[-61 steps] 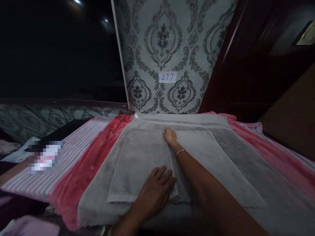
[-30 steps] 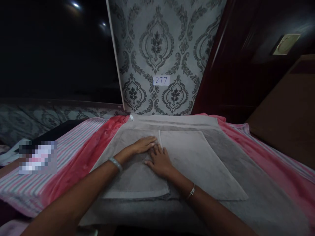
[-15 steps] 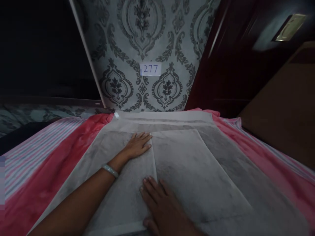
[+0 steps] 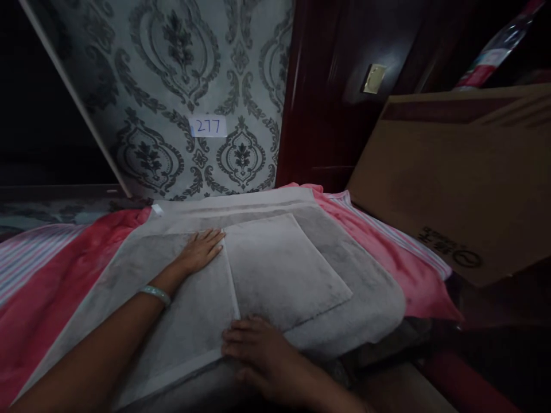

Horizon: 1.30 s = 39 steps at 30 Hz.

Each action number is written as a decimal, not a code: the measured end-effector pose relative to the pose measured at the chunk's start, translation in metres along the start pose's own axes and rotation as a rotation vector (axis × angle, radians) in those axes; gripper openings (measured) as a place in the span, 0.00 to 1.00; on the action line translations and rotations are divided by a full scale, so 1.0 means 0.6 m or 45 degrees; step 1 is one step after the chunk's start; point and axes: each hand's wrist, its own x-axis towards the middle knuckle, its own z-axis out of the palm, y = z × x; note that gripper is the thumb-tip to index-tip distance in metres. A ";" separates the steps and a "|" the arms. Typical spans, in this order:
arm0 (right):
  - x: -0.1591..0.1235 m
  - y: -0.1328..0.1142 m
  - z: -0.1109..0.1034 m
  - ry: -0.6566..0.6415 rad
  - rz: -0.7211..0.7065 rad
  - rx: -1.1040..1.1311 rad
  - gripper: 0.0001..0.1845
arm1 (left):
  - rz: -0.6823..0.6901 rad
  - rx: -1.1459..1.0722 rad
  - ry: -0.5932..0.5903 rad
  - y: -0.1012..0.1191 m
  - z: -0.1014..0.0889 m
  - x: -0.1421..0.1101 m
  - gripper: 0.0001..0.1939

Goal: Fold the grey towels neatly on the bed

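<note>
A folded grey cloth (image 4: 275,275) is spread across the lower centre of the frame, its left part divided from its right part by a pale edge. By the left hand (image 4: 201,251), the far end of that edge is covered; the hand is laid flat, its fingers straight and slightly spread. A pale bracelet (image 4: 155,294) is worn on the left wrist. The near end of the edge, at the bottom centre, is covered by the right hand (image 4: 258,347), its fingers pointed leftward and its thumb set apart; whether any fabric is pinched cannot be told.

The folded cloth is backed by a larger grey blanket (image 4: 357,275), which is flanked at the left and right of the frame by pink-red fabric (image 4: 55,298) and striped fabric (image 4: 30,252). At the right, a cardboard box (image 4: 451,178) is seen, with a bottle (image 4: 495,54) above it in the upper right corner. A paper marked "277" (image 4: 208,126) is displayed on the patterned wall (image 4: 185,74), upper centre-left. The upper left corner is filled by a dark panel (image 4: 34,115).
</note>
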 end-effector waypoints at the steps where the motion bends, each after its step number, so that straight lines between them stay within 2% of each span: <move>1: -0.009 0.006 -0.013 0.071 -0.022 0.041 0.23 | -0.006 0.024 -0.017 0.005 -0.006 0.000 0.31; 3: -0.031 0.032 -0.047 0.275 0.025 0.060 0.22 | -0.037 0.072 -0.064 0.017 -0.020 0.000 0.30; 4: -0.044 0.050 -0.067 0.402 0.109 0.017 0.22 | -0.056 0.089 -0.083 0.025 -0.027 -0.001 0.30; 7: -0.085 0.117 -0.135 0.807 0.464 -0.235 0.23 | -0.080 0.082 -0.072 0.052 -0.039 -0.015 0.29; 9: -0.108 0.159 -0.175 0.963 0.693 -0.360 0.25 | -0.032 0.048 -0.030 0.071 -0.035 -0.035 0.30; 11: -0.120 0.190 -0.204 0.962 0.888 -0.368 0.29 | 0.048 0.026 -0.014 0.087 -0.021 -0.059 0.31; 13: -0.122 0.211 -0.222 0.875 1.037 -0.302 0.32 | 0.108 0.026 -0.009 0.100 -0.003 -0.081 0.31; 16: -0.114 0.230 -0.233 0.794 1.149 -0.203 0.32 | 0.129 0.026 0.020 0.109 0.020 -0.101 0.31; 20: -0.105 0.240 -0.243 0.808 1.104 0.057 0.29 | 0.145 -0.024 0.079 0.112 0.028 -0.107 0.30; 25: -0.105 0.225 -0.252 0.626 1.022 0.760 0.23 | 0.131 -0.092 0.093 0.113 0.026 -0.112 0.29; 28: -0.101 0.208 -0.255 0.589 1.022 0.957 0.23 | 0.132 -0.299 0.133 0.106 0.029 -0.111 0.29; 31: -0.071 0.183 -0.259 0.618 1.024 0.937 0.22 | 0.069 -0.832 0.252 0.086 0.030 -0.104 0.30; 34: -0.001 0.143 -0.259 0.669 0.837 0.980 0.27 | -0.114 -1.610 0.393 0.058 0.024 -0.096 0.33; 36: 0.067 0.104 -0.250 0.645 0.659 1.000 0.32 | -0.207 -2.035 0.373 0.040 0.017 -0.095 0.34; 39: 0.176 0.042 -0.208 0.522 0.469 1.010 0.35 | -0.259 -2.346 0.247 0.020 0.002 -0.100 0.34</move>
